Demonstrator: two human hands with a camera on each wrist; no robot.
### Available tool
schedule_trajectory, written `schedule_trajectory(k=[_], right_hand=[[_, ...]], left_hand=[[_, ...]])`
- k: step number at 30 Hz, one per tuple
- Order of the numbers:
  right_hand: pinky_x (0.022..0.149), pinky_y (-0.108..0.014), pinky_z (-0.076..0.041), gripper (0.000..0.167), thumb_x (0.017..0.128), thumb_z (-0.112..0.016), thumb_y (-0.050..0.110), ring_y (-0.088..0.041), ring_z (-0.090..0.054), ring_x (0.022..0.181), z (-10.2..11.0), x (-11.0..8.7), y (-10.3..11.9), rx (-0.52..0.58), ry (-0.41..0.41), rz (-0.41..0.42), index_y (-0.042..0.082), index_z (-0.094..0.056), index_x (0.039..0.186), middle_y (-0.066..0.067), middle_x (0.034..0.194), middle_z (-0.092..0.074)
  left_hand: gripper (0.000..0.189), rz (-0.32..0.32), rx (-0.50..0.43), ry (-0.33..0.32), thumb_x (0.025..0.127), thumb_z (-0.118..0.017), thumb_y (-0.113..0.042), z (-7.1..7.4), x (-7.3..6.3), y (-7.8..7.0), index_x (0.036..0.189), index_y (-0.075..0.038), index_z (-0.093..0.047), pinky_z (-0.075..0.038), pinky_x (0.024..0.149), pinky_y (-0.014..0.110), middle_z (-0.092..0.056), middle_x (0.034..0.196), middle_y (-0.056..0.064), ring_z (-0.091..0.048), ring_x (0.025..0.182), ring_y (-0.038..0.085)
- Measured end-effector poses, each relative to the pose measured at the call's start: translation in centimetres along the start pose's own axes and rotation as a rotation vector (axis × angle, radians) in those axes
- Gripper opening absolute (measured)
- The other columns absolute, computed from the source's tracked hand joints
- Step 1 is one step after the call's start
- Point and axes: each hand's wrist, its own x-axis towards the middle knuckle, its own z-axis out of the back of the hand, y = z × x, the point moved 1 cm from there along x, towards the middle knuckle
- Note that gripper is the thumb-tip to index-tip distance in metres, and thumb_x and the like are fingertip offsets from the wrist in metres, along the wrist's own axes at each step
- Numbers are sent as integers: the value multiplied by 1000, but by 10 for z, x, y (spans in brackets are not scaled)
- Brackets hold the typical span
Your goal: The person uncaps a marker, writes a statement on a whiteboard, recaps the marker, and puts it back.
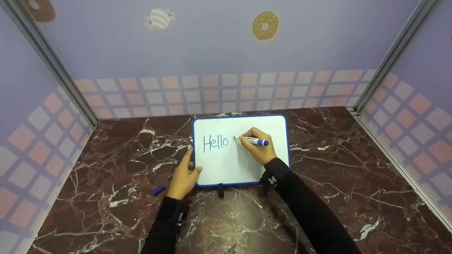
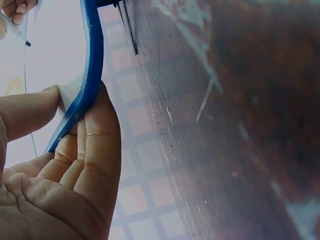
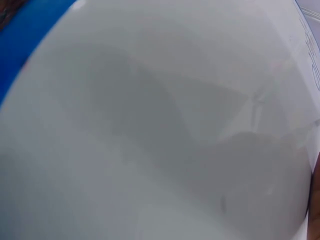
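A whiteboard (image 1: 226, 165) with a blue frame stands on the table, the word "Hello" (image 1: 216, 142) written on it in blue. My right hand (image 1: 260, 146) pinches a white marker (image 1: 252, 140) with a blue end, its dark tip at the board just right of the word. My left hand (image 1: 184, 176) grips the board's lower left edge, thumb on the front and fingers behind, as the left wrist view shows at the blue frame (image 2: 92, 60). In the right wrist view the board's white surface (image 3: 150, 125) fills most of the picture; the marker's grip is hidden there.
A blue marker cap (image 1: 159, 190) lies on the dark red marbled table (image 1: 123, 218), left of my left hand. A black clip-like piece (image 1: 220, 190) sits at the board's bottom edge. Patterned panels (image 1: 226, 53) enclose the table at the back and sides.
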Motion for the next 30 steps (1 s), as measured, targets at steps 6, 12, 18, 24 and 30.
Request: schedule_trajectory(k=[6, 12, 18, 24, 30], right_hand=[[59, -19, -43, 10, 83, -74, 7, -11, -55, 65, 1, -4, 2, -12, 2, -3, 5, -67, 77, -9, 79, -72], [59, -19, -42, 10, 83, -74, 6, -11, -55, 64, 3, -9, 2, -17, 23, -3, 4, -66, 77, -10, 80, -72], [58, -19, -44, 10, 85, -72, 7, -9, -56, 64, 6, -12, -2, -30, 52, 11, 4, -66, 77, -9, 80, -72], [59, -19, -46, 11, 85, -72, 8, -9, -58, 66, 7, -15, -2, -30, 54, -3, 4, -66, 77, -10, 83, -73], [59, -19, -45, 10, 84, -73, 8, -10, -57, 66, 7, -14, -3, -25, 37, -17, 5, -67, 77, -9, 82, -73]], left_hand=[[70, -5, 2, 5, 93, -61, -12, 0, -1, 0, 155, -12, -28, -54, 75, 41, -60, 111, 22, -64, 88, 29], [70, -6, -1, 5, 94, -61, -12, 0, 0, 2, 155, -12, -27, -54, 75, 41, -59, 111, 22, -64, 87, 28], [70, -6, 3, 4, 94, -61, -12, -1, 0, 2, 155, -11, -27, -55, 79, 45, -60, 116, 25, -66, 94, 34], [70, -5, 8, -2, 94, -61, -13, -1, 0, 1, 155, -10, -28, -55, 81, 47, -60, 117, 27, -66, 96, 35], [70, -3, 1, -5, 93, -62, -13, -1, 0, 1, 155, -11, -28, -55, 80, 46, -61, 113, 24, -65, 91, 32]])
